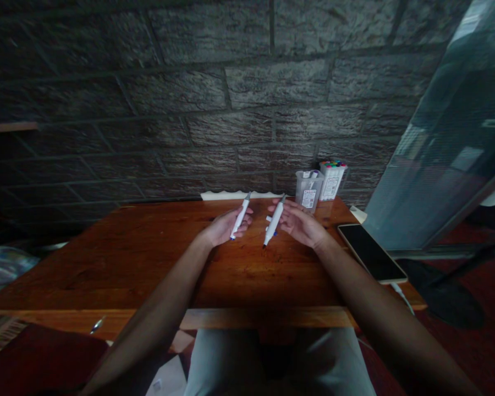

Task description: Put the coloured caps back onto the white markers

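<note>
My left hand [221, 227] is closed around a white marker [240, 219], which slants up to a grey tip, with a bit of blue at its lower end. To its right, my right hand [300, 224] grips another white marker [274, 221]. That one is tilted, its dark nib pointing down toward the tabletop and its upper end grey. Small white and blue parts show just behind this marker; whether they are caps or another pen I cannot tell. Both hands are raised over the wooden desk [157, 247], with a gap between the two markers.
Behind my right hand stand a clear plastic holder [301, 190] with a few pens and a fuller marker box [332, 181] with colored ends. A phone [371, 253] with a cable lies at the right edge. A white wavy strip [218, 195] runs along the brick wall [181, 99].
</note>
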### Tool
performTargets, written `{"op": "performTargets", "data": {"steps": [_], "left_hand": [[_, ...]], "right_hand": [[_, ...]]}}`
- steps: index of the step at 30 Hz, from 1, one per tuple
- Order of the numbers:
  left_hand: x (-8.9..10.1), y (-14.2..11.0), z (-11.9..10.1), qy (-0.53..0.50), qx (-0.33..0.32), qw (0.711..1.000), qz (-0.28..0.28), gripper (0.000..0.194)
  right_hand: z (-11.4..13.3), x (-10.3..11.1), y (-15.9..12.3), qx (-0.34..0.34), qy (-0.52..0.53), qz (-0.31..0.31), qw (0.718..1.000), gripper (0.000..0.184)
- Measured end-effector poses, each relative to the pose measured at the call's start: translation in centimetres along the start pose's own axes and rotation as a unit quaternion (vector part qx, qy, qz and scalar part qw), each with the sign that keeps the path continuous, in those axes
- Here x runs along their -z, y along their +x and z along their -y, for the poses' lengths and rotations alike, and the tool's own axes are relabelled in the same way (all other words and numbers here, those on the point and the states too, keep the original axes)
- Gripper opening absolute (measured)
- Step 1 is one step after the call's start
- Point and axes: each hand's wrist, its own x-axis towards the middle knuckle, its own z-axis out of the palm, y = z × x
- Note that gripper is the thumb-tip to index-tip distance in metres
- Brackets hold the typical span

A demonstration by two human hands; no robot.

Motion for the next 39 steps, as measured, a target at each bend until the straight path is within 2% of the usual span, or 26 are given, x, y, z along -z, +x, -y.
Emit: {"op": "performTargets", "data": {"steps": [4,7,11,14,18,27,35,39], "left_hand": [[0.1,0.0,0.1,0.021,-0.058,0.998,-0.017,0.030],[0.0,-0.2,0.0,0.032,-0.074,0.997,-0.005,0.030],[-0.5,-0.6,0.0,0.062,-0.051,0.996,0.038,0.034],[-1.1,-0.8,0.1,0.098,-0.003,0.993,0.066,0.036],[-1.7,-1.0,0.5,0.128,0.044,0.986,0.101,0.040],[-3.0,-0.6,1.4,0.145,0.075,0.973,0.162,0.043],[-3.1,-0.3,1.6,0.122,0.104,0.971,0.180,0.057],[-2.7,0.0,1.5,0.102,0.101,0.975,0.170,0.062]], "right_hand": [[-0.1,0.0,0.0,-0.007,0.005,-0.016,1.000,0.031],[-0.1,0.0,0.1,-0.017,0.028,-0.035,0.999,0.034],[-0.3,-0.1,0.4,-0.027,0.062,-0.091,0.994,0.029],[-0.6,-0.2,0.5,-0.020,0.055,-0.117,0.991,0.028],[-1.2,-0.4,0.5,-0.016,-0.005,-0.080,0.997,0.032],[-1.6,-0.8,0.4,-0.019,-0.069,-0.015,0.997,0.034],[-1.5,-0.2,0.7,-0.027,-0.017,-0.093,0.995,0.024],[-0.8,0.3,0.7,-0.005,-0.005,-0.135,0.991,0.025]]}}
